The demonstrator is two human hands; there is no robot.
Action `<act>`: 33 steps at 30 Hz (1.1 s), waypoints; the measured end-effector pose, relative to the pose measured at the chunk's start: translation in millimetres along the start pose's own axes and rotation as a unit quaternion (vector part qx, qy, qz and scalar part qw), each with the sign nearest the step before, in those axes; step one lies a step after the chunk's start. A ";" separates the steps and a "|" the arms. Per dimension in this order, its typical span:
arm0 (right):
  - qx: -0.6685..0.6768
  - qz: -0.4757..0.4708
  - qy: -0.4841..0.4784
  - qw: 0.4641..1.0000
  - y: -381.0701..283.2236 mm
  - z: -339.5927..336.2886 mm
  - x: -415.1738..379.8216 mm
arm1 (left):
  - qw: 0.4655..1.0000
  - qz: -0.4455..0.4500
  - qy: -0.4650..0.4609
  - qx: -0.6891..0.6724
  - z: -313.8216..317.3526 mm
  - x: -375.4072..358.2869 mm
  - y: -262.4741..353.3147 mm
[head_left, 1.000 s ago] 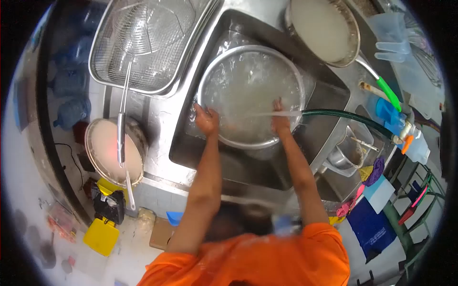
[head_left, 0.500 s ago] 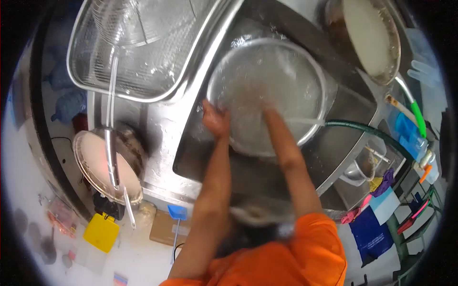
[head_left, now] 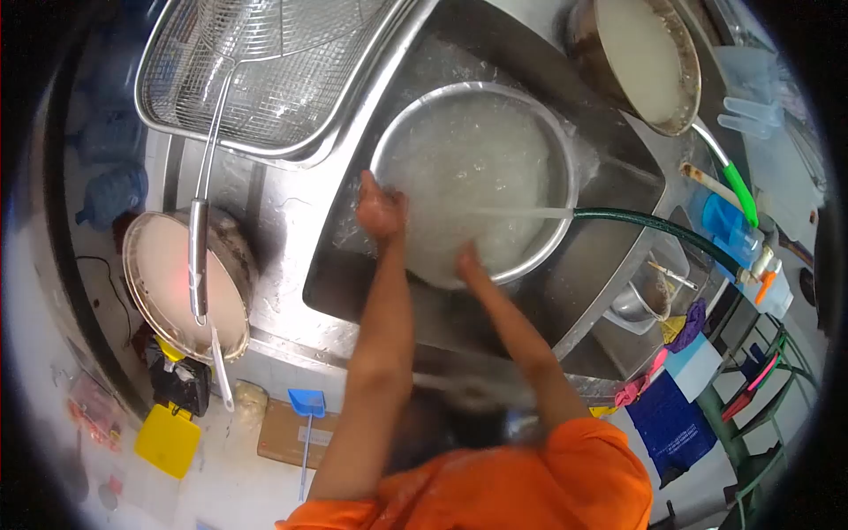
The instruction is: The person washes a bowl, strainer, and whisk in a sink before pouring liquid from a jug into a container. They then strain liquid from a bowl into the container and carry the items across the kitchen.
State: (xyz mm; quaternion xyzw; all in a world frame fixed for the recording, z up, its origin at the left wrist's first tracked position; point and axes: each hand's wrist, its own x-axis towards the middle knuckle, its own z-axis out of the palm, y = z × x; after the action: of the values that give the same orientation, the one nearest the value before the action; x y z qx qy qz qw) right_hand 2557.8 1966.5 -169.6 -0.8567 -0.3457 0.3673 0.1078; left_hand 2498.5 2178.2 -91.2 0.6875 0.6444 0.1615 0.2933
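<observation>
A large round metal basin [head_left: 572, 168] full of cloudy water sits in the steel sink. My left hand [head_left: 382, 212] grips the basin's left rim, with the thumb on the outer side. Just inside the near rim, my right hand [head_left: 468, 259] dips into the water, and its fingers are hidden by the cloudiness. From the right, a dark green hose [head_left: 654, 224] reaches over the rim and sends a stream of water across the basin.
A wire mesh basket [head_left: 274, 146] holding a long-handled strainer [head_left: 212, 141] stands at upper left. Pots of whitish liquid stand at left [head_left: 181, 265] and upper right [head_left: 640, 62]. The sink's edge [head_left: 349, 146] borders the basin's left side.
My right hand has drawn back from the basin's middle toward the near rim. My left hand stays at the left rim. The view has shifted slightly.
</observation>
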 end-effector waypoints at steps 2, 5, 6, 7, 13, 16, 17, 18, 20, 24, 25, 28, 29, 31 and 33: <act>-0.004 -0.058 -0.008 0.998 -16.0 11.3 46.4 | 0.984 -0.098 -0.109 0.106 -4.7 11.5 2.2; -0.035 -0.060 0.026 0.997 1.9 -4.0 125.3 | 0.989 0.018 -0.032 0.143 2.9 15.5 -14.0; -0.052 -0.044 0.036 0.997 13.4 -16.2 146.7 | 0.988 0.016 -0.030 0.149 1.6 16.9 -12.6; -0.070 -0.023 0.047 0.996 31.0 -31.2 158.5 | 0.989 0.001 -0.051 0.138 -2.0 18.8 -5.0; -0.098 -0.002 0.132 0.986 117.3 -72.7 79.3 | 0.993 -0.013 -0.061 0.103 8.7 17.1 7.6; -0.443 -0.061 0.079 0.891 59.8 -57.6 -1.2 | 0.994 -0.022 -0.068 0.083 6.9 7.3 7.1; -0.313 0.054 -0.098 0.943 7.8 -69.4 -9.1 | 0.994 -0.033 -0.064 0.086 7.9 5.5 6.8; -0.317 -0.034 -0.133 0.939 1.1 -43.2 -20.0 | 0.994 -0.031 -0.071 0.081 7.8 0.0 4.4; -0.074 -0.066 -0.128 0.987 -36.0 -29.3 -26.3 | 0.994 -0.054 -0.039 0.090 7.4 2.1 2.8; 0.168 -0.268 -0.092 0.944 -19.6 -44.0 -31.4 | 0.990 -0.046 -0.052 0.126 -8.2 6.3 6.6; -0.005 -0.185 -0.142 0.972 -2.7 -56.5 -31.8 | 0.987 -0.061 -0.064 0.132 -11.6 7.4 10.1; -0.207 0.043 -0.107 0.971 73.2 -95.1 -23.1 | 0.987 -0.046 -0.079 0.135 -9.5 9.0 8.3; -0.304 0.017 -0.077 0.949 87.2 -114.8 -4.2 | 0.987 -0.016 -0.079 0.138 -8.8 9.9 4.2; -0.250 -0.026 0.055 0.966 108.1 -145.7 40.1 | 0.989 0.007 -0.068 0.128 -1.0 7.7 -7.6; -0.192 -0.008 0.126 0.973 112.1 -140.1 107.3 | 0.990 0.036 -0.056 0.125 0.0 7.9 -14.6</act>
State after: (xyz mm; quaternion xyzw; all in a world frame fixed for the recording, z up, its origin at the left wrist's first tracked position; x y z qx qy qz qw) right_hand 2766.7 1965.6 -179.3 -0.8977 -0.4007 0.1825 -0.0133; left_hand 2487.9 2186.0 -101.4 0.7497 0.6168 0.0514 0.2342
